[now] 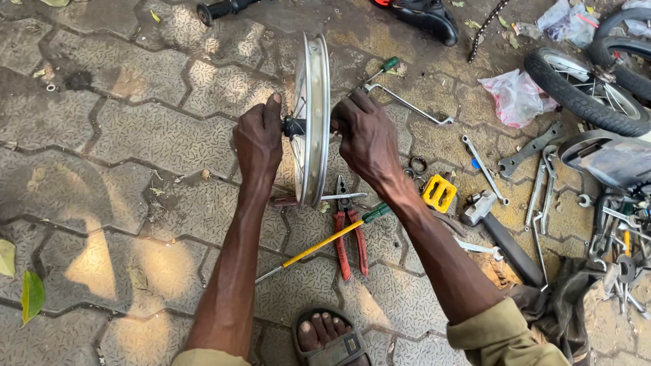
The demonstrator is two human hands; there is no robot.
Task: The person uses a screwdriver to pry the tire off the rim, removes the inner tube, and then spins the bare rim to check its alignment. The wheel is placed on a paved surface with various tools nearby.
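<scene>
Upright bare silver metal wheel rim [314, 115] edge-on between hands: left hand [259, 139] clasping black axle end [294, 127], right hand [366, 135] clenched on opposite end.

The rim [313, 115] hid the hub and most of both hands' fingertips, the shoe [424, 15] and chain [487, 28] got cropped up top, the tyres [584, 85] ran off the right edge, and that pile of small parts [620, 261] was too cluttered to sort out.

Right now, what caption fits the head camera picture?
Both hands, left and right, steady an upright bare wheel rim among scattered tools.
</scene>
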